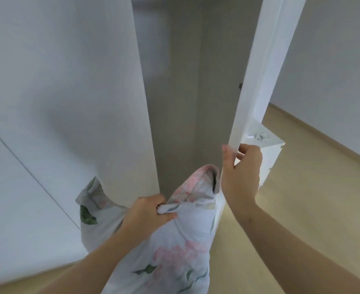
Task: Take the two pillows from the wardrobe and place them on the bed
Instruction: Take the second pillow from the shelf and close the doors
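The wall (pixel 334 49) on the right is plain and white. The floor (pixel 302 209) is light wood, and a pale strip (pixel 323 133) runs along the bottom of the wall. A tall white wardrobe (pixel 58 81) fills the left side. Its door (pixel 259 81) stands open, and the inside is grey-brown and a bit dark. Behind the door sits a small white cabinet (pixel 274 153) with a shiny ring (pixel 265 135) on top. The light is soft.
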`<state>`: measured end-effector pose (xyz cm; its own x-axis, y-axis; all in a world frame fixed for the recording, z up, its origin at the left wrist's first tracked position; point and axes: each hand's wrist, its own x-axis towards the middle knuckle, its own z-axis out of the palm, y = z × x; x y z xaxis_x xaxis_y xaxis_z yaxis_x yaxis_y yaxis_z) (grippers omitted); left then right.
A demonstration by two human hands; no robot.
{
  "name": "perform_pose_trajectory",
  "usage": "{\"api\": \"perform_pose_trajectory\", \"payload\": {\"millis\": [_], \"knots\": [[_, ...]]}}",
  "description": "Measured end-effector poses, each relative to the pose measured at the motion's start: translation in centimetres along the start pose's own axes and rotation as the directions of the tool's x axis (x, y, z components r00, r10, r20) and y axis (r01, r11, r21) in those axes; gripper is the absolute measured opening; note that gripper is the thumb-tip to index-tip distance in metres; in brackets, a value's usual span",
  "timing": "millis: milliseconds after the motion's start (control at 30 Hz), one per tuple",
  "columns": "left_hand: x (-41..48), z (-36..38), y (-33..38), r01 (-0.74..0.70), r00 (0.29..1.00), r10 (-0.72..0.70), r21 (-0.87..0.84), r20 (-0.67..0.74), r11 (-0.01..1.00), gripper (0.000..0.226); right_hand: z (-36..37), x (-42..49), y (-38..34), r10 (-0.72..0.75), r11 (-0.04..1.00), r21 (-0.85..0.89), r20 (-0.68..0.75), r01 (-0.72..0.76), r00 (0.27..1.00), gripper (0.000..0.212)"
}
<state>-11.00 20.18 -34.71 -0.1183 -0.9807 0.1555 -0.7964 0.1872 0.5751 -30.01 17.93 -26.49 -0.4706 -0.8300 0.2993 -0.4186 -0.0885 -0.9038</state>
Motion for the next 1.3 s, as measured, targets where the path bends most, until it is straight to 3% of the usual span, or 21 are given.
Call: {"api": "perform_pose_trajectory", "payload": {"millis": [133, 233, 300, 367, 533, 633, 767, 967, 1100, 1300], "knots": [[-1.0, -2.3, -2.4, 0.122, 0.989, -0.124, -0.027, -0.084, 0.992, 0.045, 3.8, -0.8, -0.6, -0.022, 1.000, 0.026, 0.238, 0.017, 0.971, 0.035], [-2.0, -3.9, -4.3, 0.164, 0.974, -0.167, -0.035, -0.151, 0.986, 0.048, 6.7, -1.3, -1.5, -0.056, 0.994, -0.045, 0.554, 0.097, 0.830, 0.045], [-2.5, -5.0, -5.3, 0.169, 0.970, -0.171, -0.029, -0.175, 0.985, 0.048, 8.3, -1.0, -2.3, -0.092, 0.972, -0.101, 0.667, 0.212, 0.739, 0.053], [-2.9, -6.3, -6.6, 0.179, 0.961, -0.181, -0.027, -0.212, 0.983, 0.048, 9.9, -0.1, -3.6, -0.111, 0.968, -0.094, 0.676, 0.234, 0.729, 0.062], [-2.6, -8.6, -7.7, 0.185, 0.949, -0.184, -0.022, -0.255, 0.983, 0.049, 12.9, 1.8, -6.4, -0.124, 0.972, -0.091, 0.577, 0.215, 0.807, 0.078], [-1.9, -9.5, -7.9, 0.164, 0.953, -0.160, -0.005, -0.258, 0.986, 0.050, 14.1, 2.3, -6.7, -0.107, 0.952, -0.165, 0.611, 0.258, 0.785, 0.085], [-0.8, -9.4, -8.2, 0.155, 0.965, -0.148, 0.016, -0.215, 0.988, 0.050, 15.4, 3.9, -7.2, -0.078, 0.982, -0.077, 0.668, 0.174, 0.740, 0.085], [0.3, -8.9, -8.6, 0.138, 0.973, -0.132, 0.015, -0.191, 0.990, 0.049, 18.0, 4.9, -7.5, -0.075, 0.993, -0.022, 0.660, 0.119, 0.748, 0.086], [0.8, -8.4, -9.4, 0.157, 0.966, -0.159, -0.023, -0.205, 0.987, 0.051, 19.6, 6.5, -7.3, -0.088, 0.989, -0.022, 0.696, 0.143, 0.713, 0.091], [1.8, -8.5, -9.2, 0.187, 0.957, -0.192, -0.040, -0.220, 0.981, 0.052, 20.7, 7.3, -7.2, -0.079, 0.980, -0.077, 0.695, 0.183, 0.715, 0.091]]}}
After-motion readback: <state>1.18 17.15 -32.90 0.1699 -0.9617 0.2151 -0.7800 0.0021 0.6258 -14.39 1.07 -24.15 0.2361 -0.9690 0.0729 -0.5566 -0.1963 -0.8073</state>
